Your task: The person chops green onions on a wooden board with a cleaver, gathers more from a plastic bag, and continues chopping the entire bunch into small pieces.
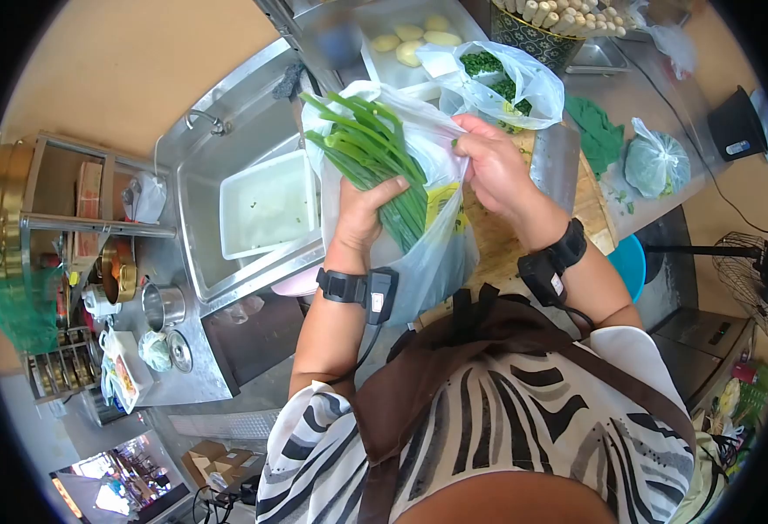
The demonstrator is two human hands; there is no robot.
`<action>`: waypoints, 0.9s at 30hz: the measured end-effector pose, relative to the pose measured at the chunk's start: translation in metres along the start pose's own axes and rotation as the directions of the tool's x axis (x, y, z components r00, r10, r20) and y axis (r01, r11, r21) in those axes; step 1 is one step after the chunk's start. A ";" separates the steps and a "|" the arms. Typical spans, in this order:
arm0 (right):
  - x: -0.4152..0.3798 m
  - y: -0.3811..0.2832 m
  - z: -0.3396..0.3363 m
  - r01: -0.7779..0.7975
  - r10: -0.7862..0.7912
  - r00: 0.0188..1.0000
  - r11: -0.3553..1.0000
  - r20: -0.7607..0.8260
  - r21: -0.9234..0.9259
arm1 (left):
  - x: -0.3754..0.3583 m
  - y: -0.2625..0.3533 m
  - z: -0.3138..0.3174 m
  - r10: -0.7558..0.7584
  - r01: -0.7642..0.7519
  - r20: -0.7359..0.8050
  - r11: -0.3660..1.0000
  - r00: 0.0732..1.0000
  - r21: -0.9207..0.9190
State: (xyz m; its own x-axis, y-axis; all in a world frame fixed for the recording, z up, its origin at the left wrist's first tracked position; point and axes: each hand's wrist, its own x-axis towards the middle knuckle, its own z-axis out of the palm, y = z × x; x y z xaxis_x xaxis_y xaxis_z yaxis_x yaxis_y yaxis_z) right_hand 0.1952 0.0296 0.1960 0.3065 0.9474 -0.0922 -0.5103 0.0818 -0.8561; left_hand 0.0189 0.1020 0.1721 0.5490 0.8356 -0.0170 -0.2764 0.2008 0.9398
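A bunch of green onions (371, 148) stands partly inside a thin white plastic bag (432, 253), its green leaves pointing up and left. My left hand (362, 210) is wrapped round the bunch, thumb across the stalks. At the bag's right edge, my right hand (493, 166) pinches the plastic near the mouth. The lower part of the bunch is seen dimly through the bag, which has yellow print on it. Under the bag lies a wooden cutting board (497, 231), with a broad metal blade (555, 166) on its right part.
A steel sink (200, 218) with a white tub (266, 205) is at the left. Beyond the board sit an open bag of chopped greens (537, 74) and a tray of peeled potatoes (408, 52). A green cloth (595, 131) and a tied bag (654, 162) lie at the right.
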 end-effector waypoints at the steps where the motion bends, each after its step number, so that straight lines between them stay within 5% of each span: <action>1: 0.004 0.008 -0.002 -0.054 0.053 0.998 0.998 0.025 0.014 | -0.001 -0.003 0.000 -0.016 0.020 0.044 0.996 0.999 -0.088; 3: 0.006 0.009 0.003 -0.102 0.101 0.994 0.995 0.052 0.022 | -0.004 -0.009 0.000 -0.022 0.039 0.093 0.984 0.995 -0.175; 6: 0.000 0.010 0.020 -0.119 0.104 0.991 0.967 -0.079 -0.225 | -0.011 -0.014 0.005 -0.074 0.115 0.165 0.961 0.983 -0.250; 8: 0.004 0.032 0.014 0.194 -0.235 0.972 0.801 0.000 -0.566 | -0.018 -0.009 0.014 0.039 0.031 0.274 0.969 0.961 -0.243; 12: 0.007 0.033 0.013 0.215 -0.254 0.967 0.816 0.001 -0.536 | -0.024 -0.011 0.003 -0.120 0.192 0.251 0.938 0.961 -0.287; 14: 0.009 0.020 0.018 -0.172 0.122 0.979 0.924 -0.165 -0.341 | -0.023 -0.028 -0.011 -0.248 0.375 0.304 0.784 0.920 -0.494; 15: 0.011 0.023 0.016 -0.172 0.122 0.979 0.923 -0.165 -0.344 | -0.025 -0.033 -0.017 -0.246 0.374 0.304 0.783 0.920 -0.496; 17: 0.013 0.032 0.011 -0.290 0.275 0.932 0.957 -0.236 -0.031 | -0.039 -0.042 -0.025 -0.200 0.311 0.279 0.841 0.939 -0.443; 19: 0.008 0.032 0.010 -0.336 0.313 0.921 0.940 -0.233 -0.066 | -0.050 -0.034 -0.017 -0.323 0.371 0.182 0.833 0.929 -0.412; 21: 0.005 0.037 0.009 -0.387 0.358 0.906 0.916 -0.227 -0.100 | -0.051 -0.036 -0.019 -0.266 0.352 0.395 0.922 0.879 -0.162; 22: 0.005 0.042 0.008 -0.376 0.351 0.894 0.926 -0.277 -0.041 | -0.048 -0.042 -0.017 -0.156 0.154 0.416 0.987 0.896 0.038; 24: 0.009 0.055 0.008 -0.361 0.347 0.880 0.932 -0.326 0.019 | -0.050 -0.044 -0.003 -0.210 0.162 0.318 0.972 0.925 0.170; 26: 0.014 0.075 0.009 -0.272 0.055 0.891 0.859 -0.451 -0.433 | -0.045 -0.041 0.011 -0.267 0.176 0.175 0.895 0.948 0.410; 27: 0.022 0.093 0.001 -0.273 0.056 0.892 0.858 -0.448 -0.436 | -0.045 -0.046 0.015 -0.264 0.176 0.171 0.896 0.949 0.408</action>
State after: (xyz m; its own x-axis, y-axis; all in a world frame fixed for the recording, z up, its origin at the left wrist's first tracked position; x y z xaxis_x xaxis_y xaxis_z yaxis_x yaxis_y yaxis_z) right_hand 0.1538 0.0589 0.1153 0.6046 0.7116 -0.3578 -0.1706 -0.3231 -0.9308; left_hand 0.0191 0.0476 0.1353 0.7291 0.6526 -0.2063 0.1706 0.1185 0.9782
